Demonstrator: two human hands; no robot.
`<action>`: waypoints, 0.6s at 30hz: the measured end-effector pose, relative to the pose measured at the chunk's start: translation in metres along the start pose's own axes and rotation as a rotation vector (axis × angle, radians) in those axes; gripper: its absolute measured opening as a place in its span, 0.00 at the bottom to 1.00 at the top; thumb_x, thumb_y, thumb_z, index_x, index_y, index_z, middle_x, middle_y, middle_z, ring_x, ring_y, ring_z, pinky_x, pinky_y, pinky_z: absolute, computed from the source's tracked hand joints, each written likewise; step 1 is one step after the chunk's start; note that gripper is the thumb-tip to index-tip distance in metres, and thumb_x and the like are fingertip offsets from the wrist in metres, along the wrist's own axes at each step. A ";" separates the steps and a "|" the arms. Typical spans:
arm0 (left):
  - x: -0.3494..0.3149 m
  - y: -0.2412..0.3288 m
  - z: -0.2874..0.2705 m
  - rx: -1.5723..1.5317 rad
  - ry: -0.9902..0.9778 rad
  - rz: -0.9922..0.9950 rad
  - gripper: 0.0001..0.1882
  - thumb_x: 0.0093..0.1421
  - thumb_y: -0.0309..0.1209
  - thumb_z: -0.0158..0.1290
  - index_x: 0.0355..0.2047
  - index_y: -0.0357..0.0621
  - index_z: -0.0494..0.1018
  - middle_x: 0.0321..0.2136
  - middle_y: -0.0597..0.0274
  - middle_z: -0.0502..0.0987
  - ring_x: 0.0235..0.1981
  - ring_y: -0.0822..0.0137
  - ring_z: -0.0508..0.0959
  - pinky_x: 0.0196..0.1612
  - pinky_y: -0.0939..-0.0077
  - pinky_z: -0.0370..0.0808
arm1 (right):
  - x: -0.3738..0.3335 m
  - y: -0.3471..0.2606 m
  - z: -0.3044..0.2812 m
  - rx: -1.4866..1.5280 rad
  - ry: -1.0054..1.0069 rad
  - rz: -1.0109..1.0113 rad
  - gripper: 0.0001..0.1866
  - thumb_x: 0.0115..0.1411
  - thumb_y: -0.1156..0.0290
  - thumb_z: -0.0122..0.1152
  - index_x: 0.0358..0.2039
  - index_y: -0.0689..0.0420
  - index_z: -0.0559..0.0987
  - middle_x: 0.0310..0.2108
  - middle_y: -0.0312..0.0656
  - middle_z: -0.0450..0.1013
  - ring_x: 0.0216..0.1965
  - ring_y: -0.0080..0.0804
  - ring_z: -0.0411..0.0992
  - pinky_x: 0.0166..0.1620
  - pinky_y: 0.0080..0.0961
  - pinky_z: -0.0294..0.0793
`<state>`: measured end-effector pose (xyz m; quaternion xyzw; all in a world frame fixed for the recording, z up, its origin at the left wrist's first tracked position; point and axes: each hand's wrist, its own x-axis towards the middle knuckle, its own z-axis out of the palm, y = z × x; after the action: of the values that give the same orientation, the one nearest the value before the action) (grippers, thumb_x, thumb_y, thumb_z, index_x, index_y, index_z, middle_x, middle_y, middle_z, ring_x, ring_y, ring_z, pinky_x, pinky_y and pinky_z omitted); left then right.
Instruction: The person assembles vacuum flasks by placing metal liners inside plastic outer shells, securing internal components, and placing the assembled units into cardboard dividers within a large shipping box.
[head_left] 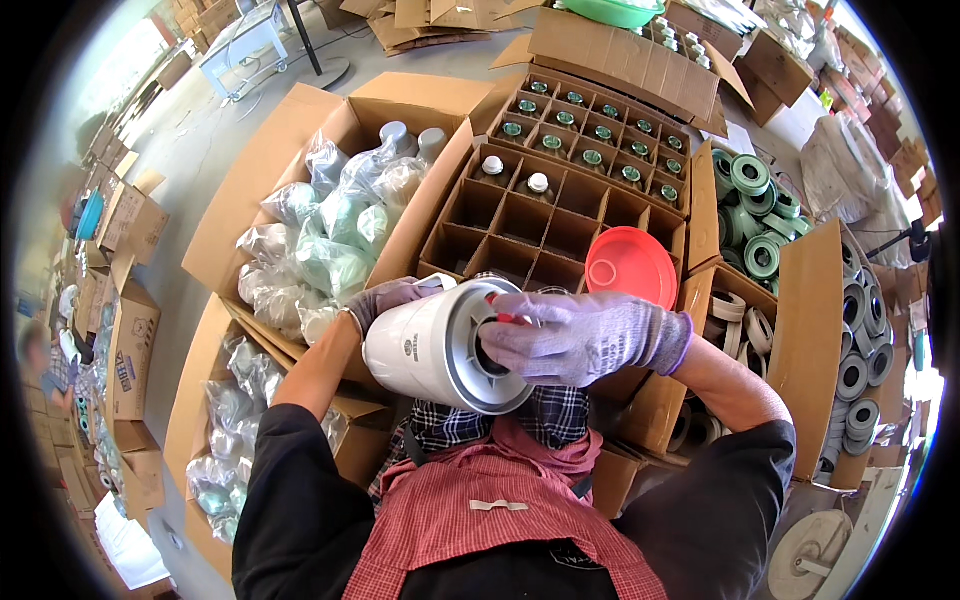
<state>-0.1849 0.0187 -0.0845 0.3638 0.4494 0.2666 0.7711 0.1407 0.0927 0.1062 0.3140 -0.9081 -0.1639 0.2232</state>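
Observation:
I hold a pale grey plastic jug (415,345) tilted over my lap, its ringed open end toward the right. My left hand (388,298), in a pale glove, is closed round the jug's far side, by its handle; most of those fingers are hidden behind it. My gloved right hand (575,335) is at the round opening, its fingers bent and partly inside the ring. Between its thumb and fingers shows a small red piece (508,312), too covered to name exactly. Just beyond this hand, a red plastic bowl (632,262) rests on a divided carton.
The divided carton (515,215) holds two white-capped bottles; another behind it holds several green-topped bottles (592,158). At left stands a carton of plastic-wrapped jugs (335,215). Cartons at right hold grey-green rings (762,257), cream rings (757,325) and grey rings (853,375).

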 end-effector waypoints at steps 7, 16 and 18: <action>-0.028 0.039 0.057 0.144 0.278 0.057 0.13 0.64 0.33 0.55 0.42 0.36 0.78 0.33 0.64 0.81 0.32 0.75 0.79 0.38 0.77 0.77 | -0.006 -0.034 0.006 0.249 0.046 0.429 0.11 0.46 0.66 0.61 0.28 0.56 0.72 0.32 0.39 0.69 0.34 0.38 0.73 0.36 0.37 0.76; -0.061 0.080 0.084 0.604 0.776 0.553 0.17 0.60 0.17 0.42 0.42 0.36 0.79 0.35 0.63 0.81 0.38 0.73 0.79 0.45 0.79 0.75 | -0.024 -0.119 0.055 1.380 0.822 1.826 0.12 0.63 0.67 0.61 0.42 0.59 0.73 0.30 0.32 0.72 0.31 0.15 0.69 0.35 0.18 0.71; -0.062 0.087 0.078 0.646 0.773 0.794 0.14 0.62 0.21 0.43 0.41 0.37 0.79 0.37 0.61 0.81 0.40 0.71 0.78 0.47 0.76 0.75 | -0.048 -0.122 0.058 1.356 0.600 1.547 0.11 0.62 0.68 0.63 0.41 0.59 0.74 0.33 0.32 0.72 0.37 0.13 0.67 0.41 0.18 0.71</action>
<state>-0.1513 -0.0003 0.0423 0.5941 0.5836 0.4950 0.2477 0.2056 0.0416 -0.0105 -0.2607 -0.6702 0.6445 0.2596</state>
